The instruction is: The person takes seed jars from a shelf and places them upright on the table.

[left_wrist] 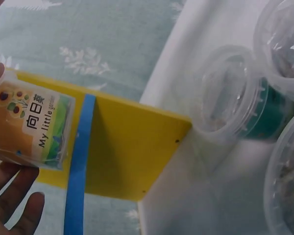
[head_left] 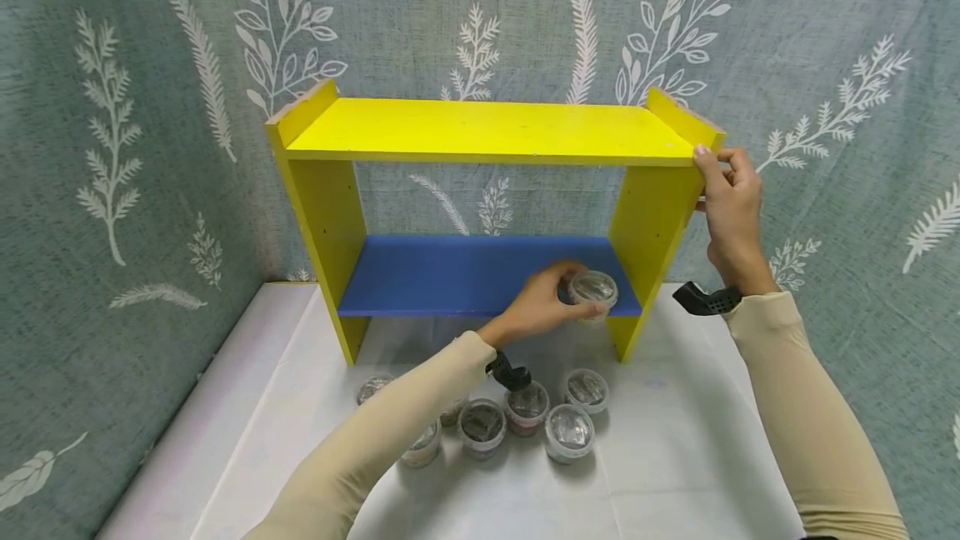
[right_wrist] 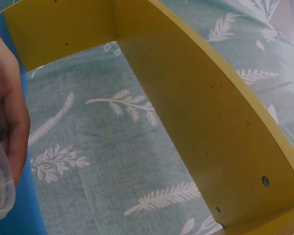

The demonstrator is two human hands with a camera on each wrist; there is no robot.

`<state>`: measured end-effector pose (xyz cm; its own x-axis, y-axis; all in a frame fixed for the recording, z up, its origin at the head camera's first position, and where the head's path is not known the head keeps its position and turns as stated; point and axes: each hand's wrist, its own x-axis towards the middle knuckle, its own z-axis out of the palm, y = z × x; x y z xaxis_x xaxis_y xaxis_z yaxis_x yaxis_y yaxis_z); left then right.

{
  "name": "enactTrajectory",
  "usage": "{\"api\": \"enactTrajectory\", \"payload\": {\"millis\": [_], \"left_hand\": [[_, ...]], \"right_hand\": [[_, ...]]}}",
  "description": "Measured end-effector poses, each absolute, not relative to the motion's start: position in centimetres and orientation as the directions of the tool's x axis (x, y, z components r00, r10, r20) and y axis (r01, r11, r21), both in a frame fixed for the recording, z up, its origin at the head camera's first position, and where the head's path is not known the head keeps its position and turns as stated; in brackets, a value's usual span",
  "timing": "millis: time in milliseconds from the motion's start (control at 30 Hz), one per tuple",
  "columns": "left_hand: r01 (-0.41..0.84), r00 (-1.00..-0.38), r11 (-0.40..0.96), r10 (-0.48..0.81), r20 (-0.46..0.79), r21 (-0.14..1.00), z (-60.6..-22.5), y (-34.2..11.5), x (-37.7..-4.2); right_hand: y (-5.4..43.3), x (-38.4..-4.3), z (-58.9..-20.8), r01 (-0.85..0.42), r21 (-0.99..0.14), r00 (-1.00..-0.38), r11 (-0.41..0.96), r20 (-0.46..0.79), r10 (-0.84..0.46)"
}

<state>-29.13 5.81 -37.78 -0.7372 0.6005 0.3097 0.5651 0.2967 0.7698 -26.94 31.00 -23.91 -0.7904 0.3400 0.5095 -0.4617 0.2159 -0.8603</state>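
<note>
A small clear plastic tub with a transparent lid is held upright by my left hand over the right part of the blue shelf board. In the left wrist view, fingers and thumb grip that tub, whose orange sunflower label reads "My little garden". My right hand holds the yellow shelf unit at its upper right corner, thumb on the front edge and fingers round the side panel. The right wrist view shows the unit's yellow boards, with the left hand at the left edge.
Several similar lidded tubs stand on the white-covered table in front of the unit, some partly hidden by the left sleeve. A green patterned cloth hangs behind and at the left.
</note>
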Motion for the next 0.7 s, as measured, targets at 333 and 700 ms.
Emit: {"api": "enactTrajectory", "payload": {"millis": [333, 700], "left_hand": [[0.611, -0.686, 0.261, 0.645, 0.337, 0.747, -38.5, 6.4, -27.9], [0.663, -0.616, 0.224, 0.704, 0.352, 0.714, -39.0, 7.2, -26.0]], "right_hand": [[31.0, -27.0, -23.9, -0.441, -0.863, -0.789, 0.248, 0.504, 0.351], [31.1, -27.0, -24.0, -0.45, -0.859, -0.793, 0.243, 0.51, 0.334]]}}
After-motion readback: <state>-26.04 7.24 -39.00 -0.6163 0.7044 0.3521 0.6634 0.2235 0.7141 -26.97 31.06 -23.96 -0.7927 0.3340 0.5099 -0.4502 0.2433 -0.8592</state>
